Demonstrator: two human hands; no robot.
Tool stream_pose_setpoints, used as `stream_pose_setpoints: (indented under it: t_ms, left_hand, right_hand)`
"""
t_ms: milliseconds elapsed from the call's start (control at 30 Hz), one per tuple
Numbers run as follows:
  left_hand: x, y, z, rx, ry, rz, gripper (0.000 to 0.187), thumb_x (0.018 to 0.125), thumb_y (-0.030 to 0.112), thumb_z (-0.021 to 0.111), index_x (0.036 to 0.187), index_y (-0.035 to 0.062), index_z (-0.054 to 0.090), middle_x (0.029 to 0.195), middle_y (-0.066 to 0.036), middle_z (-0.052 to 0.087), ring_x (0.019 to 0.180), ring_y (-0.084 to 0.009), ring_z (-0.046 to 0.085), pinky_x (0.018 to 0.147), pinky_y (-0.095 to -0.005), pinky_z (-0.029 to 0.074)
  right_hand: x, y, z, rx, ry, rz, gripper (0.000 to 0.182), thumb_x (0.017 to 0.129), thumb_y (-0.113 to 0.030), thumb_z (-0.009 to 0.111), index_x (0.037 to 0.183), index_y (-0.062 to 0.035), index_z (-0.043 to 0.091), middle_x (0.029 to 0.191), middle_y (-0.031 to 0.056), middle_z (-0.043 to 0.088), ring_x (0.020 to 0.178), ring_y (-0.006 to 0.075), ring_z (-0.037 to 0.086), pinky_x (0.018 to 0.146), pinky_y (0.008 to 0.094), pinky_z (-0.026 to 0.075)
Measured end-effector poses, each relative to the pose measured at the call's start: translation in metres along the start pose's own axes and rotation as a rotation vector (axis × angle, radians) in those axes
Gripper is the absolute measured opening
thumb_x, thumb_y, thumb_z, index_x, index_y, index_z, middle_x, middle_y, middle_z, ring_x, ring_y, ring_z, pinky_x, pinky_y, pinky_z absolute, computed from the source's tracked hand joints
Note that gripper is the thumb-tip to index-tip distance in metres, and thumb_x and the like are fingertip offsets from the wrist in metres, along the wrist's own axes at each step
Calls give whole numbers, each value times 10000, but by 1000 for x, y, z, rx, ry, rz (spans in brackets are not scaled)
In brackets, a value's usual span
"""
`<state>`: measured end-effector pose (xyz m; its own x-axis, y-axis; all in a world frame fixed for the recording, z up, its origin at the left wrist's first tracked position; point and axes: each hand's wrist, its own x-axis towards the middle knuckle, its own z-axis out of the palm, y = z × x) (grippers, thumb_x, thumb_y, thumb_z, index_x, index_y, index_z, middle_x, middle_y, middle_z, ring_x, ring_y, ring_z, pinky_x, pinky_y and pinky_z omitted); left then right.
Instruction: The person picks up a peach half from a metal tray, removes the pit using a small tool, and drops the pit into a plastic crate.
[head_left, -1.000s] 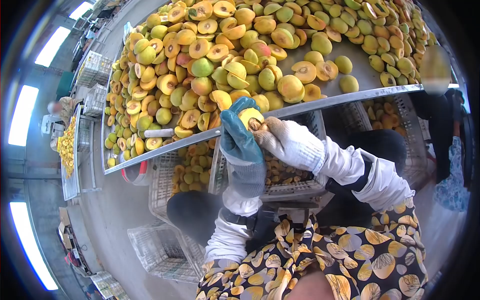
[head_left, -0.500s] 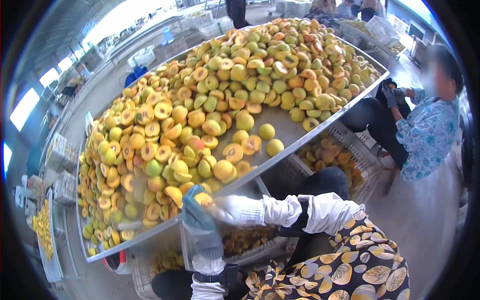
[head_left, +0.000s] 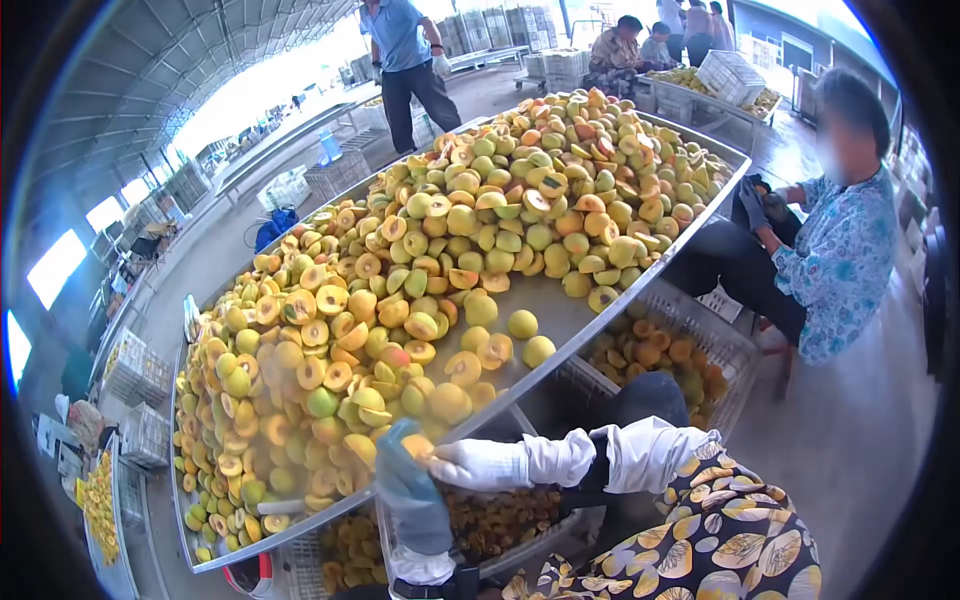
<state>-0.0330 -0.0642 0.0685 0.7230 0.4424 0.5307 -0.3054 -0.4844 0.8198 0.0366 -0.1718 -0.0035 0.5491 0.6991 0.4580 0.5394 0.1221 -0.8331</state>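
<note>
My left hand [head_left: 408, 495], in a blue-green glove, is closed around a peach half [head_left: 418, 447] at the near edge of the metal table [head_left: 545, 372]. My right hand [head_left: 470, 465], in a white glove, presses its closed fingertips against the same fruit. Whether a small tool sits in those fingers is hidden. A big heap of yellow-green peaches [head_left: 400, 290], many cut in half with pits showing, covers much of the table. Below my hands stands a crate of brown peach pits [head_left: 505, 515].
A crate of peaches [head_left: 660, 360] stands under the table's right side. A person in a blue patterned top [head_left: 845, 260] sits at the right. Another person [head_left: 408, 70] stands behind the table. A red-rimmed bucket [head_left: 250, 572] and white crates [head_left: 140, 370] are at the left.
The head view has tilted up, showing more of the far hall and the standing person. Both hands remain together at the peach half by the table edge.
</note>
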Motion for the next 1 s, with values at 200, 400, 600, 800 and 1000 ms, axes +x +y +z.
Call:
stream_pose_setpoints:
  t_ms: [200, 400, 600, 800, 1000]
  left_hand:
    - [5, -36, -15, -345, -194, -446, 580, 1090, 435, 364, 1114, -30, 709, 962, -103, 725, 863, -191, 657, 829, -314, 545]
    - [17, -24, -20, -172, -195, -91, 484, 1083, 342, 434, 971, -41, 709, 864, -134, 737, 778, -193, 694, 754, -311, 561]
    - [22, -28, -23, -258, -171, 3, 495, 1090, 329, 406, 977, -49, 705, 893, -152, 741, 809, -213, 718, 739, -314, 568]
    - [21, -37, -24, -282, -109, 33, 533, 1089, 381, 388, 1005, -44, 699, 897, -136, 744, 802, -204, 712, 733, -315, 572]
    - [25, -38, -31, -136, -148, 189, 506, 1063, 376, 401, 1102, -57, 661, 982, -145, 739, 826, -206, 712, 755, -336, 584]
  right_hand:
    - [9, -76, -50, 725, -443, 858, 564, 1023, -595, 428, 924, -62, 584, 562, 27, 508, 402, 144, 499, 345, 302, 374]
    - [11, -96, -30, 595, -312, 720, 529, 1019, -595, 453, 968, -76, 540, 559, -32, 442, 386, 71, 407, 334, 240, 344]
    - [17, -72, -23, 516, -303, 623, 486, 1023, -525, 497, 977, -45, 556, 604, -12, 508, 453, 126, 490, 449, 259, 427]
    - [27, -81, -29, 806, -390, 901, 466, 1047, -498, 435, 966, -51, 538, 569, 3, 477, 356, 107, 425, 316, 267, 365]
    - [33, -75, -23, 854, -442, 872, 510, 1020, -575, 475, 952, -73, 535, 567, -49, 433, 371, 56, 417, 286, 216, 327]
